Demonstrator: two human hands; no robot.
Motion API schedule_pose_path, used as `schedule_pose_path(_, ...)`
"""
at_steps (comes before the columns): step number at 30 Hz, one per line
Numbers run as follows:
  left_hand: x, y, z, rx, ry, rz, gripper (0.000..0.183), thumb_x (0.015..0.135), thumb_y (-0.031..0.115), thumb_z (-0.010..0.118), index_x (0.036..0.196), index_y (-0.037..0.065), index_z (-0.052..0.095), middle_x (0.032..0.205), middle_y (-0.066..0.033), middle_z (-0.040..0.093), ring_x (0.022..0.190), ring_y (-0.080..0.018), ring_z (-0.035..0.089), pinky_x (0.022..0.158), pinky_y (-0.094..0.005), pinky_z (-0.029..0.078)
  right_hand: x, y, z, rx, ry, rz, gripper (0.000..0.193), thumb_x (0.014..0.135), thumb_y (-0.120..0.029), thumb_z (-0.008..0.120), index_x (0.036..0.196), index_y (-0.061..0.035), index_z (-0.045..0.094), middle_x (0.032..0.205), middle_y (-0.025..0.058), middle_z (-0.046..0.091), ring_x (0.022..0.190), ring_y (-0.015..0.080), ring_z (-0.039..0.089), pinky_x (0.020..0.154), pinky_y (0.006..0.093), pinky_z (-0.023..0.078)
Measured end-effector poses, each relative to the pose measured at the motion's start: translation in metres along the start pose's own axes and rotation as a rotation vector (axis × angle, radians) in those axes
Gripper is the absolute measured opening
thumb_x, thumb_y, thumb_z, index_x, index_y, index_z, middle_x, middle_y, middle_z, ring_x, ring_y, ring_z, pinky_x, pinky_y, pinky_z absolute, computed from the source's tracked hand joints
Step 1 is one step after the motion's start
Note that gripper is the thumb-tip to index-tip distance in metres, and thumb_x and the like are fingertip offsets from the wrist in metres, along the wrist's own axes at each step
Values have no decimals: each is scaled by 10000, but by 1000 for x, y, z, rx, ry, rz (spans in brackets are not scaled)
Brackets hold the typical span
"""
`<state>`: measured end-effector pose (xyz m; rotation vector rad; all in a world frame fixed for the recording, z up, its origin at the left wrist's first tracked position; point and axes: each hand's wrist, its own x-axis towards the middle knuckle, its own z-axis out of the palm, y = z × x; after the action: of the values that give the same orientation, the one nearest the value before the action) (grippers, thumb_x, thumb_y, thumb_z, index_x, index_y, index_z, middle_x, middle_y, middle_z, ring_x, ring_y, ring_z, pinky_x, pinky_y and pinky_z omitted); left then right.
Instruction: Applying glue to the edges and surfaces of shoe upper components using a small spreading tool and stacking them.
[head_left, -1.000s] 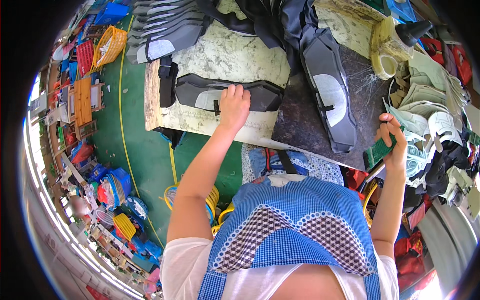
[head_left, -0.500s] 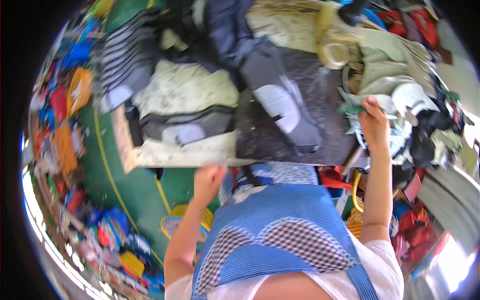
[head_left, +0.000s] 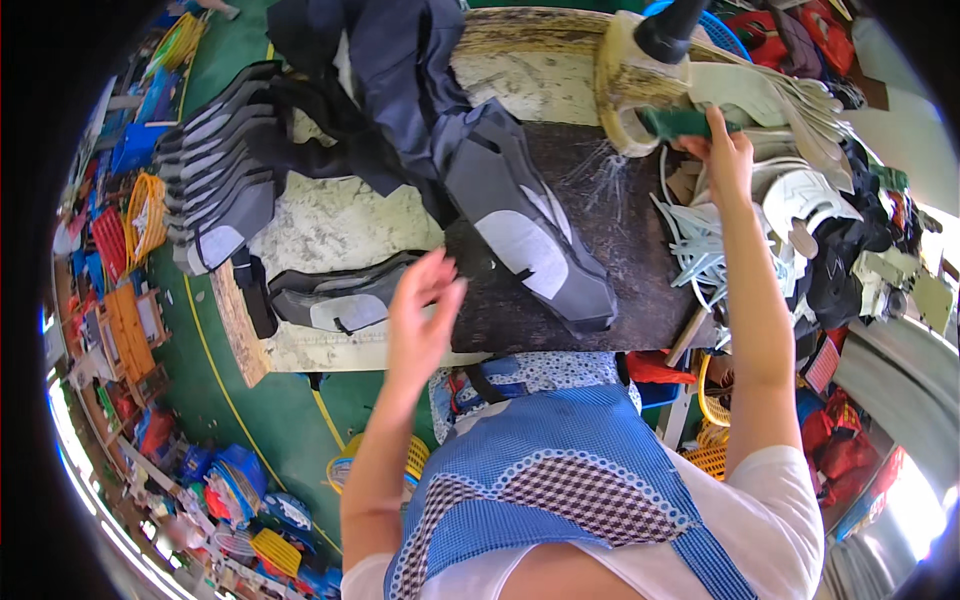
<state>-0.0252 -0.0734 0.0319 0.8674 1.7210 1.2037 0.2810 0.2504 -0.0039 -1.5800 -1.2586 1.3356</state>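
Observation:
My right hand [head_left: 722, 155] is closed on a green-handled brush [head_left: 685, 122], its far end at the mouth of a glue-crusted, yellowish pot [head_left: 625, 90]; the tip is hidden there. My left hand [head_left: 422, 315] hangs empty over the table's front edge, fingers apart. Right of it, a dark grey shoe-upper piece [head_left: 525, 245] with a pale patch lies slantwise on a dark board [head_left: 640, 250]. A similar grey piece [head_left: 335, 300] rests beside my left hand, partly behind it. Several more grey pieces [head_left: 225, 175] overlap in a row at the far left.
Dark fabric [head_left: 405, 70] drapes across the table's back. Pale strips [head_left: 690, 240] and cream cut pieces [head_left: 800, 190] pile up at the right. A black-handled thing [head_left: 668, 30] stands at the pot. Yellow baskets [head_left: 405, 455] are below the table, on green floor [head_left: 215, 310].
My right hand has moved away from me and slightly left, carrying the green-handled brush from the pale strips to the pot. My left hand has risen over the table edge and its fingers have spread.

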Motion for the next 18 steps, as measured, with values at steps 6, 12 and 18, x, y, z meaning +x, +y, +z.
schedule_pose_path(6, 54, -35, 53, 167, 161, 8, 713, 809, 157, 797, 1354, -59, 391, 1064, -123, 510, 899, -159, 541, 738, -276, 500, -88, -33, 86, 41, -781, 209, 293, 951, -250, 635, 985, 38, 596, 958, 137, 670, 817, 194, 699, 715, 280, 596)
schedule_pose_path(12, 59, -35, 56, -131, 130, 2, 557, 816, 112, 778, 1254, -34, 466, 955, -58, 587, 792, -105, 553, 687, -247, 481, -68, -46, 184, -293, -501, -411, 334, 871, -295, 702, 840, 32, 636, 639, 109, 692, 589, 151, 686, 541, 281, 508)
schedule_pose_path(18, 57, -47, 37, -89, 15, -194, 240, 826, 147, 781, 958, 2, 643, 780, -12, 663, 651, -68, 556, 618, -236, 457, -125, -22, 80, -510, -773, -321, 205, 871, -167, 695, 807, 14, 625, 688, 53, 663, 659, 81, 651, 582, 240, 511)
